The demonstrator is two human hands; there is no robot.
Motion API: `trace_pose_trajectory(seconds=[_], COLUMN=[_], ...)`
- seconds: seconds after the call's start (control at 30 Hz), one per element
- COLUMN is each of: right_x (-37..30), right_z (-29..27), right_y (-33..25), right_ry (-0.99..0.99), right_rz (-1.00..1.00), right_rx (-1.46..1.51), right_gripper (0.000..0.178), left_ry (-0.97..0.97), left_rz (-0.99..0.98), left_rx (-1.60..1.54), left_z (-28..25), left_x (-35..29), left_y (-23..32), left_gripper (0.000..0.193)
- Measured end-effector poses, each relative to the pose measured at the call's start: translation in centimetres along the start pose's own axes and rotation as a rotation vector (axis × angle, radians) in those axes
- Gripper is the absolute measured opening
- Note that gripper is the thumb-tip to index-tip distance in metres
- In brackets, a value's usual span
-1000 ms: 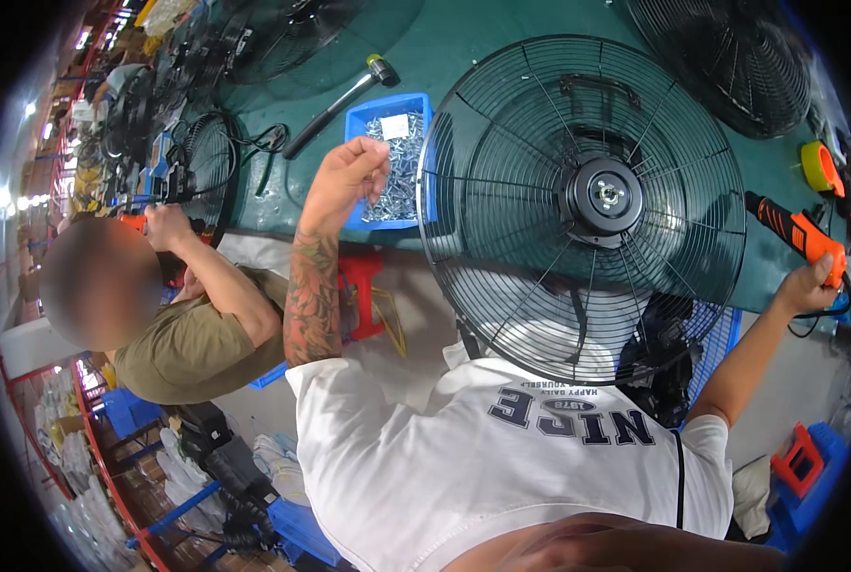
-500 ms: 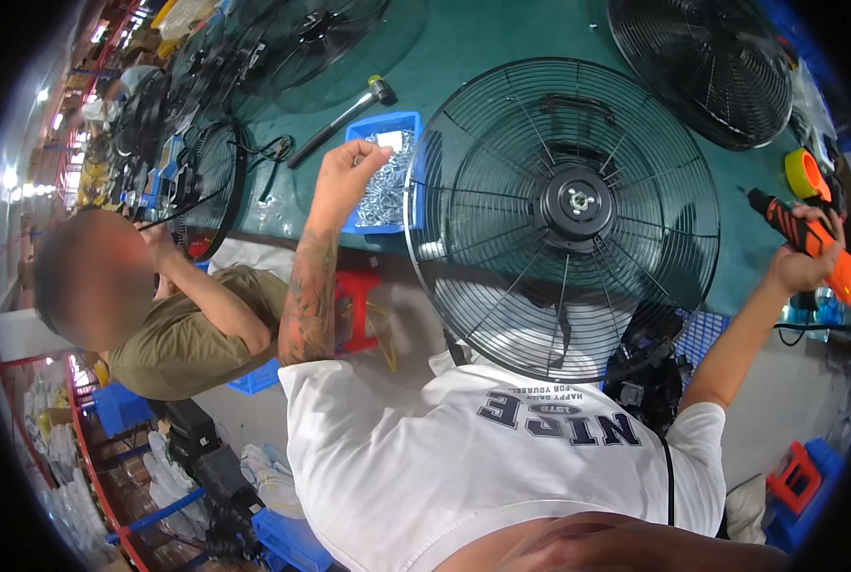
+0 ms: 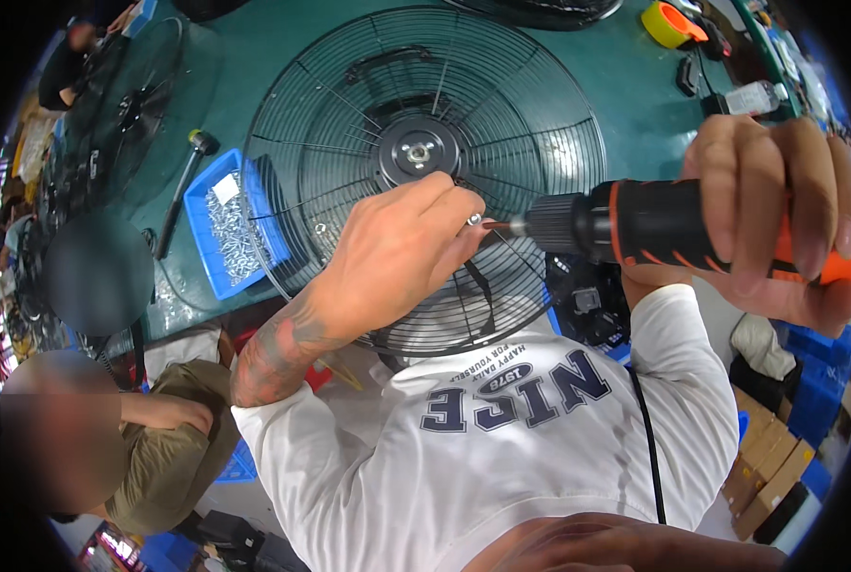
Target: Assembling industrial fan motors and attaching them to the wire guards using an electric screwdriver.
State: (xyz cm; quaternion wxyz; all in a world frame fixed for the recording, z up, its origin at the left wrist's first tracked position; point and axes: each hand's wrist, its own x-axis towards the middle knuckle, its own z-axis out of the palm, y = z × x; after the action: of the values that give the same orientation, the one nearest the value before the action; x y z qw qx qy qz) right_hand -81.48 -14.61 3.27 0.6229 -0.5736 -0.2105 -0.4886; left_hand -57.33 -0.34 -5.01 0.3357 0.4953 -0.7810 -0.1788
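Observation:
My left hand (image 3: 397, 243) is closed in a pinch over a round black wire fan grille (image 3: 530, 138), with a small silver screw (image 3: 474, 219) at its fingertips. My right hand (image 3: 773, 205) wraps round the grip of a black and orange power screwdriver (image 3: 649, 221), held level above the grille's right side. The bit of the screwdriver points left and meets the screw at my left fingers; whether they touch is hard to tell. Behind my left hand, a black motor hub (image 3: 420, 153) sits at the grille's middle.
A blue bin (image 3: 201, 214) of loose screws stands left of the grille, beside a hammer (image 3: 185, 191). Yellow-orange tape (image 3: 668, 24) and a clear bottle (image 3: 754, 98) lie at the far right of the green table (image 3: 635, 124). Another person (image 3: 173, 439) sits at the left.
My left hand has moved from over the screw bin to above the grille, now pinching a screw. My right hand has brought the screwdriver in from the right edge. The view has shifted.

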Motion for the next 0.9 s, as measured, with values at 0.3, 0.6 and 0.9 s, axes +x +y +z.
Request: trace_pose_trajectory(seconds=[0.3, 0.6, 0.9], right_x=[-0.3, -0.8, -1.2], right_z=[0.5, 0.0, 0.3], right_y=[2.0, 2.5, 5.2], right_ry=[-0.182, -0.22, -0.027], right_rz=[0.143, 0.183, 0.21], right_rx=[0.001, -0.02, 0.052], right_gripper=[0.042, 0.044, 0.056], left_ry=[0.042, 0.001, -0.026], left_rz=[0.064, 0.051, -0.072], left_rx=[0.007, 0.016, 0.035], left_z=[0.8, 1.2, 0.3], left_x=[-0.7, -0.5, -0.9], left_y=[0.0, -0.6, -0.4], left_gripper=[0.022, 0.02, 0.028])
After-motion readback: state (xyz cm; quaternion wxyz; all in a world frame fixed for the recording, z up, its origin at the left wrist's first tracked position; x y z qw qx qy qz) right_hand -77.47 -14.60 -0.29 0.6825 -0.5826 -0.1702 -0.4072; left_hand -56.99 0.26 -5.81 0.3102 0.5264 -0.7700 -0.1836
